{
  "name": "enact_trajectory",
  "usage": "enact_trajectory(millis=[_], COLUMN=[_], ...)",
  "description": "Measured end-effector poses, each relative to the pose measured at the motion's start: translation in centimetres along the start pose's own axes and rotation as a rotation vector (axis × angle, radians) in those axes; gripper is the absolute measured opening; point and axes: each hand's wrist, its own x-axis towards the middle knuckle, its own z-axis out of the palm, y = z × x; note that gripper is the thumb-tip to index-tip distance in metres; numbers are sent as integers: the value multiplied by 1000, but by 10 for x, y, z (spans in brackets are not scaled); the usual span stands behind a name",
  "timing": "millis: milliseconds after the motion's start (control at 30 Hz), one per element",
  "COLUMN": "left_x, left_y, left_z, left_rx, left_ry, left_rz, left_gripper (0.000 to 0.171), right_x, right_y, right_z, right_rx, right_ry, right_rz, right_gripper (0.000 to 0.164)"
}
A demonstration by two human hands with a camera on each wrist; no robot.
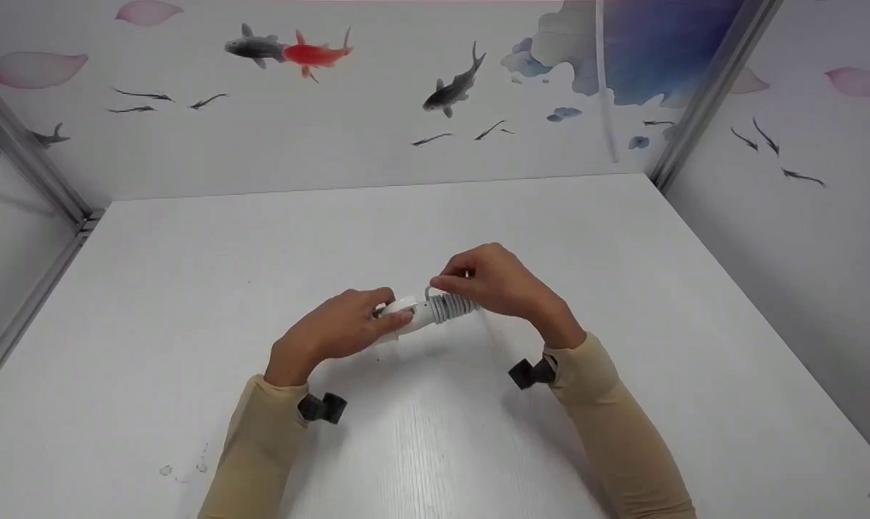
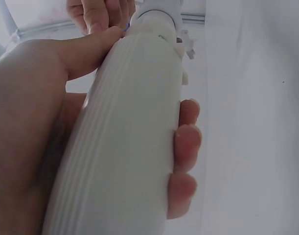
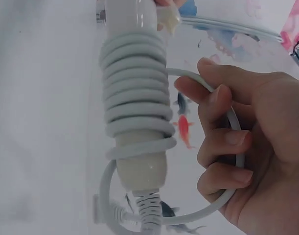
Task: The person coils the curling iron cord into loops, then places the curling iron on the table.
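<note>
A white handheld electric appliance (image 1: 422, 314) is held above the white table, its smooth, faintly ridged body (image 2: 125, 132) filling the left wrist view. The left hand (image 1: 337, 324) wraps its fingers around that body, thumb along the near side. Around the narrower handle end, a light grey cord (image 3: 135, 88) is wound in several close turns. The right hand (image 1: 503, 282) holds a loose loop of this cord, curled fingers hooked over it and thumb and forefinger pinching it beside the handle. A ribbed cord sleeve (image 3: 150, 208) sticks out of the handle end.
A white table (image 1: 406, 447) lies beneath both hands. White panels (image 1: 362, 137) painted with fish and petals stand at its back and sides, with metal posts (image 1: 719, 86) at the corners. A small black device (image 1: 532, 373) is worn at each wrist.
</note>
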Motion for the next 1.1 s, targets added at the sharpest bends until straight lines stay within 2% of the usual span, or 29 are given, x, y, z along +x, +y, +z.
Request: enact_trajectory(millis=[233,367,533,667,800,933,1100], left_x=[0,0,0,2,2,0,-4], left_y=[-2,-3,-4,-6,-8,-9,-10], left_z=[-4,-7,-8,-7,-6,-8,-13], left_rx=[16,21,44,66,60,28,-6], left_ry=[73,115,145,154,195,260,316], left_rz=[-44,-53,-74,-90,-100,-111,-105], left_gripper=[46,43,42,44,41,45,48], right_x=[-8,-10,-13,-16,-17,-17,-10], right_y=[-14,-18,-24,-26,-28,-32,-28], right_z=[1,4,10,15,17,18,20], right_rx=[-50,-95,-176,-197,-196,-190,-118], right_ry=[-8,4,-29,-71,-94,-143,-217], right_rz=[-79,-84,-62,-47,-22,38,92], right_gripper=[20,20,22,23,22,29,34])
